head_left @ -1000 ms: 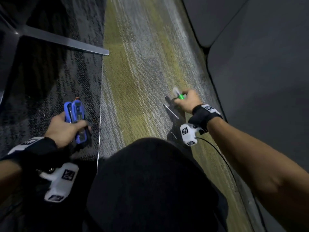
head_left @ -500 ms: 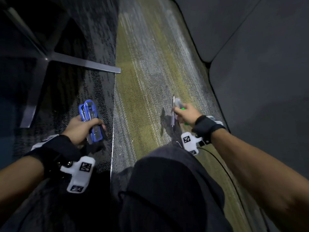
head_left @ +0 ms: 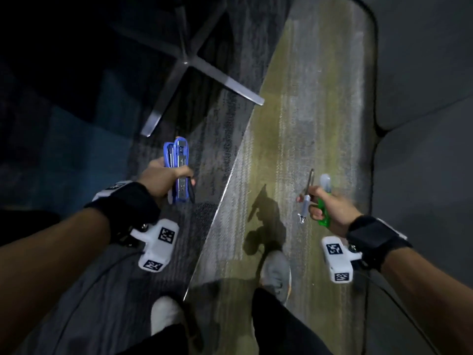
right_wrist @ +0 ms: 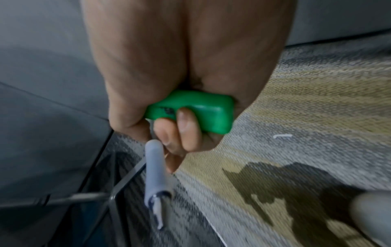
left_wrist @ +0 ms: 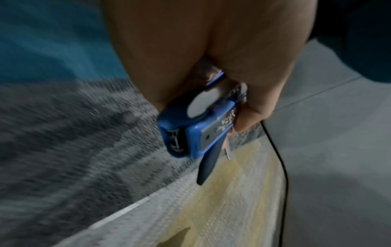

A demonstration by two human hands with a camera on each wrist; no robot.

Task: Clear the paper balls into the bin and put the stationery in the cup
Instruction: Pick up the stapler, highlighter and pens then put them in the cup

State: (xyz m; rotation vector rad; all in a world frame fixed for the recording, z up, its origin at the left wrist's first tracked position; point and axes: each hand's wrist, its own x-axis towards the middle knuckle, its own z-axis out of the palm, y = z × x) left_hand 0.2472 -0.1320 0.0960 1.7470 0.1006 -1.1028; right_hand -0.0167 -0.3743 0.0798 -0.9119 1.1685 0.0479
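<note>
My left hand point(head_left: 163, 178) grips a blue stapler point(head_left: 178, 170) together with a dark pen, above the dark carpet. In the left wrist view the stapler point(left_wrist: 190, 130) sits under my curled fingers and the dark pen point(left_wrist: 206, 167) juts out below it. My right hand point(head_left: 330, 206) holds a green plastic stationery item point(head_left: 323, 213) and pinches a silver pen point(head_left: 305, 201) beside it. The right wrist view shows the green item point(right_wrist: 196, 110) in my palm and the pen point(right_wrist: 155, 170) pointing away. No paper ball, bin or cup is in view.
A metal cross-shaped furniture base point(head_left: 194, 65) stands on the dark carpet at the upper left. Grey upholstered cushions point(head_left: 422, 124) line the right side. Yellow-grey carpet point(head_left: 294, 124) runs between them. My two shoes point(head_left: 276, 272) are at the bottom.
I have risen from a crouch: my knee has left the middle and my feet now show. The right hand has lifted the silver pen off the carpet. The left hand keeps the stapler.
</note>
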